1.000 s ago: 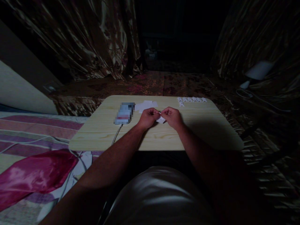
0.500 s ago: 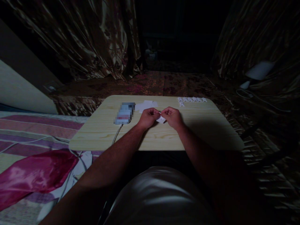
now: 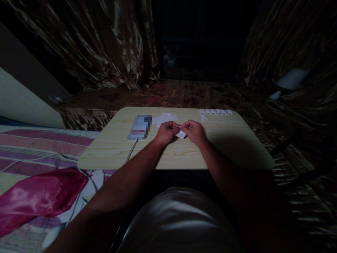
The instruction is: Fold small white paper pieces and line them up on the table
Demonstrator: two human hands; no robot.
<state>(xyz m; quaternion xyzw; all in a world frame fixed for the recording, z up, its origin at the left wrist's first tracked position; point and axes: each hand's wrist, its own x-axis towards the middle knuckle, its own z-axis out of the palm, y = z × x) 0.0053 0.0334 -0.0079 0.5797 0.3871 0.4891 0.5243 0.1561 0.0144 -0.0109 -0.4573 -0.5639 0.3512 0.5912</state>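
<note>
Over the middle of a small light wooden table (image 3: 231, 147), my left hand (image 3: 166, 132) and my right hand (image 3: 194, 131) meet, both with fingers curled. Between them they pinch a small white piece of paper (image 3: 181, 134), which rests just above the tabletop. Loose white paper sheets (image 3: 163, 118) lie just behind my left hand. A row of several small folded white paper pieces (image 3: 215, 112) lines the table's far right edge.
A blurred phone-like object (image 3: 140, 127) lies left of my hands, with a cable (image 3: 131, 151) running off the near edge. Striped bedding and a pink satin cloth (image 3: 39, 193) lie to the left. Dark patterned curtains (image 3: 100, 45) hang behind. A white lamp-like object (image 3: 289, 80) sits at the right.
</note>
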